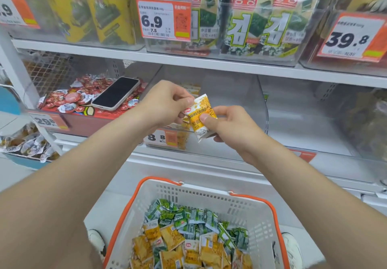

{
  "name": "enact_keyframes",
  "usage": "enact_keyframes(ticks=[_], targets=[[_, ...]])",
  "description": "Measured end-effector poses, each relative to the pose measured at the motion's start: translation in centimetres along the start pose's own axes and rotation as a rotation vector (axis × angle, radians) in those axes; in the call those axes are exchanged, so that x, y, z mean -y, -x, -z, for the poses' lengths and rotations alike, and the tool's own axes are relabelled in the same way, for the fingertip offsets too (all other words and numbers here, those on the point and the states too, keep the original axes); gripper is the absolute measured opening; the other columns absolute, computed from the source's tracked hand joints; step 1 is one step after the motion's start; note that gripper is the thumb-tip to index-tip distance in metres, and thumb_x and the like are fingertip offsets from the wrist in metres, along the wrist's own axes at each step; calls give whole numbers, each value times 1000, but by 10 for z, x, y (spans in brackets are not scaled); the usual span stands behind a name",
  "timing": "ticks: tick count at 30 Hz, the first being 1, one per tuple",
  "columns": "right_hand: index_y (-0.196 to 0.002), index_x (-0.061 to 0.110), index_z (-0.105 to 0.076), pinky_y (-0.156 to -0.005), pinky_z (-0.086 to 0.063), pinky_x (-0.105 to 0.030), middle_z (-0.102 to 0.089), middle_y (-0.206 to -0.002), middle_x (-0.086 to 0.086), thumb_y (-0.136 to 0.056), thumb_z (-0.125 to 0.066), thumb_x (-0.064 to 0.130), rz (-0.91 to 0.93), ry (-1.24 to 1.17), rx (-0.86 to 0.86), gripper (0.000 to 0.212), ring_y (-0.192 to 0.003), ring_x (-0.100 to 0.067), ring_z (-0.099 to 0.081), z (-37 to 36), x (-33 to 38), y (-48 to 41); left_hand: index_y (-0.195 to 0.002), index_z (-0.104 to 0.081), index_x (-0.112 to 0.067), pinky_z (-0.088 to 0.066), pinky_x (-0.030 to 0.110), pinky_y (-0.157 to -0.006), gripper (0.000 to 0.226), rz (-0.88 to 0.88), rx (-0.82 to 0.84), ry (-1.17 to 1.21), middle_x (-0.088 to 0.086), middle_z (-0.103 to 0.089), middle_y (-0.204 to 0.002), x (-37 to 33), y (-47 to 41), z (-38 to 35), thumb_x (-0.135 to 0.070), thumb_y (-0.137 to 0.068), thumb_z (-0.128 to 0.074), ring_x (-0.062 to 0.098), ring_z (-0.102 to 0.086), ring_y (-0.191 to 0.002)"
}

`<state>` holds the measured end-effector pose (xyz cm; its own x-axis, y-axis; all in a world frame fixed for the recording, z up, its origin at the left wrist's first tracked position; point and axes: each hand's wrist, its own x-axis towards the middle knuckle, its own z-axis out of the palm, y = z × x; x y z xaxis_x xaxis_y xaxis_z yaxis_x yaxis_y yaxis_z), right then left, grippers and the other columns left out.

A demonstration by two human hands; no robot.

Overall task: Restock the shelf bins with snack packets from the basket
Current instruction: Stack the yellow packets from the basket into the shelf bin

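Note:
A small yellow snack packet (200, 118) marked crab roe flavoured is held up in front of a clear shelf bin (230, 101). My left hand (167, 101) pinches its top edge. My right hand (232, 126) grips its right side with the thumb on the front. More yellow packets lie inside the bin behind my left hand. Below, a white basket with orange handles (146, 197) holds several yellow packets (167, 243) and green packets (188, 218).
A phone (116, 92) lies on red round snacks in the bin to the left. Another clear bin (314, 118) stands to the right. The upper shelf carries seaweed packs (261, 23) and price tags (163, 17). My shoes flank the basket.

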<state>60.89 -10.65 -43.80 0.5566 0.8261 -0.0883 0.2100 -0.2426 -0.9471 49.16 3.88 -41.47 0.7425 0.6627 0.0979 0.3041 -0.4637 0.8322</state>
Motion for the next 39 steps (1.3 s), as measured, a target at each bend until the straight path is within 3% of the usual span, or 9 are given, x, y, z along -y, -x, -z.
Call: enact_keyframes(ticks=[4,8,12,15,19,21,24,28,39], targets=[[-110,14,-74,-64,-53,-21,-80,-93,1,-95,-73,29,13,15,66,21,-75,-9,-72,-4,-3,-13,-101,-79,-16,-64,34,-69,15,-88,-20,-48,6,-75,-79,12,-7,3,-18,-103,-64,13,-70,-66],[-94,14,-77,-86,-58,-42,-79,-93,-5,-86,-79,26,-23,-23,-161,15,-91,-27,-74,-13,-15,-41,-93,-75,-22,-58,37,-76,23,-154,-148,-322,0,-75,-83,44,-18,-2,-22,-103,-54,23,-72,-79],[-91,10,-76,-67,-48,-30,-77,-89,-7,-77,-74,24,-78,9,-370,19,-73,-18,-60,-13,-23,-79,-87,-65,-14,-52,45,-84,32,-193,26,-638,12,-70,-98,67,-34,-17,-32,-99,-42,38,-64,-100],[-96,5,-74,-66,-49,-30,-75,-88,-4,-70,-65,22,-135,37,-413,32,-76,-19,-60,-10,-30,-113,-117,-64,-13,-44,46,-105,50,-240,156,-783,14,-59,-132,80,-47,-25,-45,-96,-32,36,-54,-127],[-97,12,-60,-65,-47,-26,-66,-96,-3,-77,-60,17,-254,150,-417,21,-75,-21,-56,-10,-46,-163,-157,-36,-25,-10,53,-126,56,-197,266,-769,6,-17,-172,94,-60,-24,-46,-104,-37,24,-11,-159],[-93,18,-43,-65,-38,-23,-50,-95,-4,-91,-55,12,-310,194,-422,13,-76,-18,-42,-12,-45,-184,-159,-31,-26,-4,54,-126,60,-148,305,-757,1,-10,-174,96,-61,-24,-47,-103,-37,18,-1,-160],[-104,12,-49,-72,-46,-30,-61,-110,-9,-93,-58,11,-301,335,-510,15,-96,-26,-61,-9,-47,-210,-161,-27,-25,-3,54,-127,68,-113,315,-746,-2,-6,-174,96,-62,-25,-49,-98,-36,15,3,-159],[-105,8,-47,-77,-49,-34,-62,-126,-17,-92,-60,8,-271,506,-484,18,-115,-36,-63,-11,-46,-230,-159,-29,-24,-7,55,-126,83,-98,299,-742,-2,-10,-174,92,-61,-24,-56,-83,-26,17,-1,-159],[-126,7,-48,-77,-47,-31,-62,-128,-13,-85,-77,19,-224,510,-740,52,-118,-34,-64,-20,-62,-255,-156,-35,-22,-10,54,-126,80,-129,269,-761,0,-16,-172,92,-58,-27,-52,-82,-21,17,-4,-159]])
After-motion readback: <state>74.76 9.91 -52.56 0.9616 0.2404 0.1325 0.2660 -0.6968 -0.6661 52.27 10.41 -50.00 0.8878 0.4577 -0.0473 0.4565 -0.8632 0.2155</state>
